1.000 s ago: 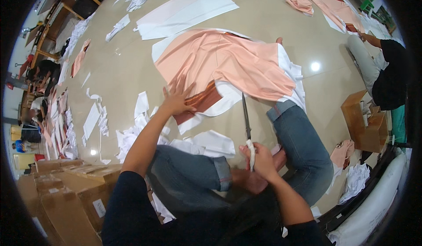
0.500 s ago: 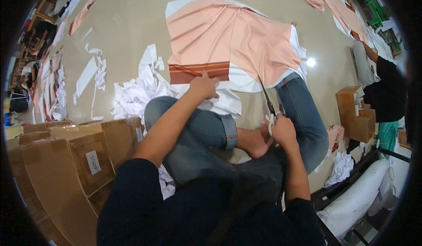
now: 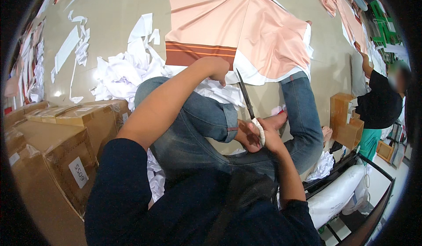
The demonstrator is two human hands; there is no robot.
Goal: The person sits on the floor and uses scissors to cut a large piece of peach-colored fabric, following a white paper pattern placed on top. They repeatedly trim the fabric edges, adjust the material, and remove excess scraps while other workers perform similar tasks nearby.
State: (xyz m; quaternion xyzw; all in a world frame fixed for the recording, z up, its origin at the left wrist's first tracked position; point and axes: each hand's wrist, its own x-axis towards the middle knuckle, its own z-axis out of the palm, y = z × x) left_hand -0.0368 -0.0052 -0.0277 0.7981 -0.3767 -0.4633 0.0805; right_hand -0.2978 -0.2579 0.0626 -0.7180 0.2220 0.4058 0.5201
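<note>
Peach cloth (image 3: 211, 9) with a brown striped band (image 3: 193, 52) and white borders lies spread on the floor in front of my legs. At the band's near right corner, my left hand (image 3: 217, 69) is curled over the cloth edge; its fingertips are partly hidden. My right hand (image 3: 269, 136), above my bare foot, grips a pair of scissors (image 3: 247, 99) by the white-wrapped handles. The dark blades point away from me and lie close together, their tips just right of my left hand and near the cloth's white border.
White fabric scraps (image 3: 121, 77) are heaped by my left knee, and more strips (image 3: 66, 48) lie farther left. Cardboard boxes (image 3: 57, 145) stand close on my left. To the right are an open carton (image 3: 345, 118), a person in dark clothes (image 3: 380, 96) and a white wrapped roll (image 3: 336, 197).
My left hand has gone from fingers spread on the striped band to curled at its corner. The scissors have moved left, toward that hand. The whole view has shifted somewhat.
</note>
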